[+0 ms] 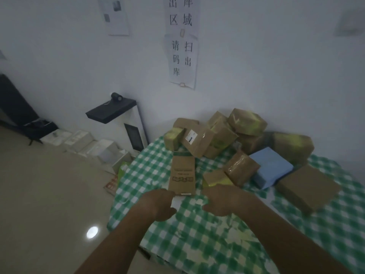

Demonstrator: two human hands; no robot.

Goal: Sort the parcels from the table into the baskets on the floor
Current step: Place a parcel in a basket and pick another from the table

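Flat printed carton (182, 175) lies on the checked table (207, 244) straight ahead of both hands, long axis running away toward the parcel pile (217, 133). Left hand (158, 204) touches its near-left corner, so it's nearer; right hand (225, 198) sits just right, over a smaller parcel (215, 177). Fingers hidden on both; grip can't be told. Baskets not in view.

Left hand (158, 204) and right hand (223, 200) reach forward, fingers curled
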